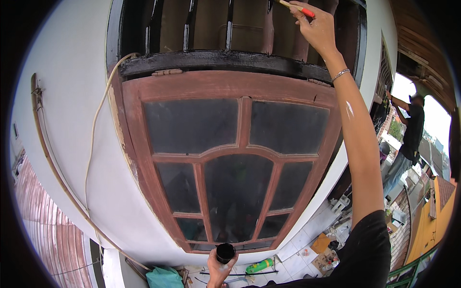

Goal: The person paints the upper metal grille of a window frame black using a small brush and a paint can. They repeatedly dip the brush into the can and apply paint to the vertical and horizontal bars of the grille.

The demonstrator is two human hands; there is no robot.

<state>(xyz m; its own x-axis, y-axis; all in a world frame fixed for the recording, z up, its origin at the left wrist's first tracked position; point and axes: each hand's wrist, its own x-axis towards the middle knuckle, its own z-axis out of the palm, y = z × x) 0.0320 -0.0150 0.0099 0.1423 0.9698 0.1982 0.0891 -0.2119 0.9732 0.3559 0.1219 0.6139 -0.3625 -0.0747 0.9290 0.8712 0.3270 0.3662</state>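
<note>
Raised to the upper right, my right hand [317, 29] is closed around a paintbrush [307, 11] with a pale handle and a red end. The brush head is at the top edge, near the upright window bars [186, 33]. Several bars on the left are glossy black, while those near the brush are partly brown. Low in the middle, my left hand [218, 270] grips a small cup [225, 252] of black paint. Between the two hands is a brown wooden window shutter [201, 85] with dark glass panes, hinged below a black-painted rail [216, 61].
A pale cable [98, 115] and a long wooden pole [60, 165] run along the white wall at left. On the tiles below lie a green bottle [259, 266] and a teal bag [164, 277]. Another person [414, 129] stands at the far right, arms raised.
</note>
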